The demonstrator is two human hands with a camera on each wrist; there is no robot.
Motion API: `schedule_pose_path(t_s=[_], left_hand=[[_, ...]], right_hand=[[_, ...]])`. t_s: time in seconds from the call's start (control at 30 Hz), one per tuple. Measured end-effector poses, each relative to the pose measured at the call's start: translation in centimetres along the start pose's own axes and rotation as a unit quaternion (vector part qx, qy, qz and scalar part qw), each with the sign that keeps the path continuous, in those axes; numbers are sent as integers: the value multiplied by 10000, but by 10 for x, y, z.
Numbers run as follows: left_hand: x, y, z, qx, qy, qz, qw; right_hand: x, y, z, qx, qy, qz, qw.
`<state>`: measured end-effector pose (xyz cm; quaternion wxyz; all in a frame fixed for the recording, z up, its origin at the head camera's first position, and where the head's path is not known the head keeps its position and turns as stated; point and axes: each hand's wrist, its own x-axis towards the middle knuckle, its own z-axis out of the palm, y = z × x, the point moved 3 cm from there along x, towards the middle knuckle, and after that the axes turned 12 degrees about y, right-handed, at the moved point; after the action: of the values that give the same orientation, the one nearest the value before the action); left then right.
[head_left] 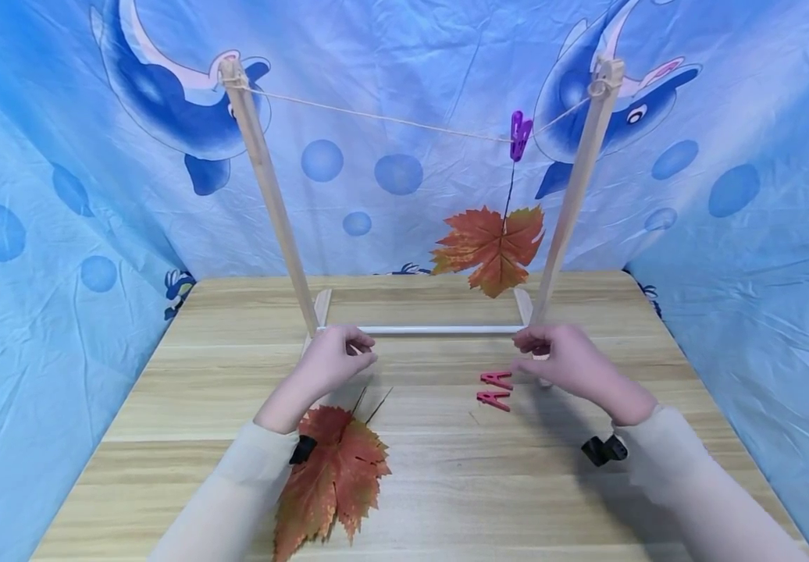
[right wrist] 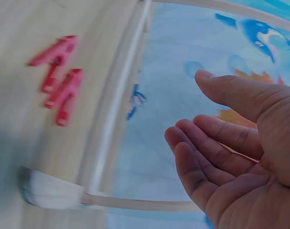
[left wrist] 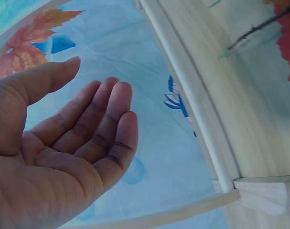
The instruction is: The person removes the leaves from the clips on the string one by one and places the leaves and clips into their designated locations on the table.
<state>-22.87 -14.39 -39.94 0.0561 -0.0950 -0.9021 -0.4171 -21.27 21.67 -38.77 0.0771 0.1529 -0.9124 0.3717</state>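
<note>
My left hand (head_left: 326,368) hovers in front of the frame's left post, above the red-orange maple leaves (head_left: 348,472). Two stems show there, so leaves seem to overlap, partly hidden by my sleeve. In the left wrist view its fingers (left wrist: 123,102) are loosely bent around nothing. My right hand (head_left: 576,365), also holding nothing, hovers by the right post. Just left of it on the table lie two red clothespins, one (head_left: 496,380) behind the other (head_left: 493,400). A purple clothespin (head_left: 518,139) grips the string and the stem of an orange maple leaf (head_left: 494,248), which hangs down.
A string (head_left: 390,119) spans the left wooden post (head_left: 269,187) and the right wooden post (head_left: 579,187). A white bar (head_left: 425,330) joins them low down. The wooden table (head_left: 440,492) is enclosed by blue dolphin-print cloth (head_left: 404,70) at the back and sides.
</note>
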Motion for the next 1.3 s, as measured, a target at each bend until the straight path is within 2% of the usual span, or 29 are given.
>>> schedule_pose_path(t_s=[0.23,0.43,0.57,0.8,1.07,1.3], left_hand=[[1,21,-4,-300,367,327,9983],[5,39,-7,-576,558,491,9956],[8,51,-10,-781,732,708,9917],[12,71,-11,-1110,882,797,9867],[22,97,-13,-1054,1200,1073,9813],[38,124,-11,-1383,1180,1378,9736]], right_hand=[[6,-21,-27,73,158,23,9998],[13,-41,-45,227,393,-261,9986],[18,-53,-57,258,516,-378,9976],[26,-73,-77,101,686,-311,9971],[34,-92,-95,292,1145,-534,9916],[45,-103,-108,304,1314,-636,9888]])
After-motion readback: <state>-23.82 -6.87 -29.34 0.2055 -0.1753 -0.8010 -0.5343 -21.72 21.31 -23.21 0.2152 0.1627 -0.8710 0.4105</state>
